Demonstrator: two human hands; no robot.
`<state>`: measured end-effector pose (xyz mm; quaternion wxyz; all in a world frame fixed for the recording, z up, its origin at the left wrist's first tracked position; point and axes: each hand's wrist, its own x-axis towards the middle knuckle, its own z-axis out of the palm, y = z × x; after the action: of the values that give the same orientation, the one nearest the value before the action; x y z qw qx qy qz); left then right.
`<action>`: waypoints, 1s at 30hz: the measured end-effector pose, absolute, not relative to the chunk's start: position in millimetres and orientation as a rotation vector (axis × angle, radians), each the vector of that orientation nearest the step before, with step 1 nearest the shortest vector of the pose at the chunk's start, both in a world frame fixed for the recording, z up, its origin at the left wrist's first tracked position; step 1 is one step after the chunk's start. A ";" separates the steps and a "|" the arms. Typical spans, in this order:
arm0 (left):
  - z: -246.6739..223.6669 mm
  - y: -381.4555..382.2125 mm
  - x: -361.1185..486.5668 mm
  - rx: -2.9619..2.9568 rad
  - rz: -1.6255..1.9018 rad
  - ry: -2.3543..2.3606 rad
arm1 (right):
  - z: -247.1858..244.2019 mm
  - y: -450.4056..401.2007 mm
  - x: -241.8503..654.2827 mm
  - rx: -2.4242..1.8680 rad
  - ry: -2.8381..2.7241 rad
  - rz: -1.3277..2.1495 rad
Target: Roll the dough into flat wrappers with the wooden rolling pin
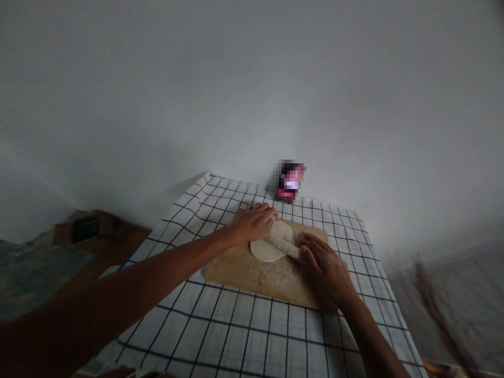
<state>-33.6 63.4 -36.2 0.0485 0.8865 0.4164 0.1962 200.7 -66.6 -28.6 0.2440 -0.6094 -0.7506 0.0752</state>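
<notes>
Head view: floured rolling pin [292, 250] lies slantwise across a flat round of dough [264, 252], mid-frame just below centre, on a wooden board [232, 269] set on a grid-pattern tablecloth [244, 325]. Left hand [255, 221] has its fingers part curled over the pin's upper-left end; right hand [325, 264] has thumb and fingers laid over the lower-right end. Both have hold of the pin; can't tell how tightly

Risks, my read: uneven push between hands could leave one side thin or pull the round off shape. Dough could stick to the pin or board where flour is thin; loose flour [277, 275] shows mostly below the round. Board could skate if the cloth slips under hard pushing

Hard to see: pin ends and most fingertips are under the hands, dough under the pin is covered, left hand hides part of the round's edge. Upright object [290, 182] at the cloth's far edge is pixelated, can't identify. Lower right is smeared, items along the bottom edge are cut off
</notes>
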 end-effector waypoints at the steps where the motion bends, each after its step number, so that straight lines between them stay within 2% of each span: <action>1: -36.7 58.5 -36.0 2.707 0.617 1.273 | -29.4 -70.1 199.0 -1.667 -2.067 0.186; 8: -43.1 26.3 -53.5 2.758 0.695 1.244 | -34.0 -90.8 188.3 -1.629 -2.166 -0.010; 13: -47.4 -26.7 -75.1 2.767 0.683 1.229 | -35.8 -103.6 185.7 -1.666 -2.167 -0.127; 18: -51.7 -63.7 -95.2 2.741 0.642 1.277 | -34.7 -113.9 181.6 -1.634 -2.268 -0.061; 30: -24.1 68.2 -33.6 2.783 0.536 1.257 | -28.8 -82.5 177.0 -1.806 -2.044 0.090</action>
<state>-33.6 68.2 -24.1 0.0207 0.8974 0.4054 0.1729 177.0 -82.5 -28.8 0.2048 -0.6477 -0.7332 0.0325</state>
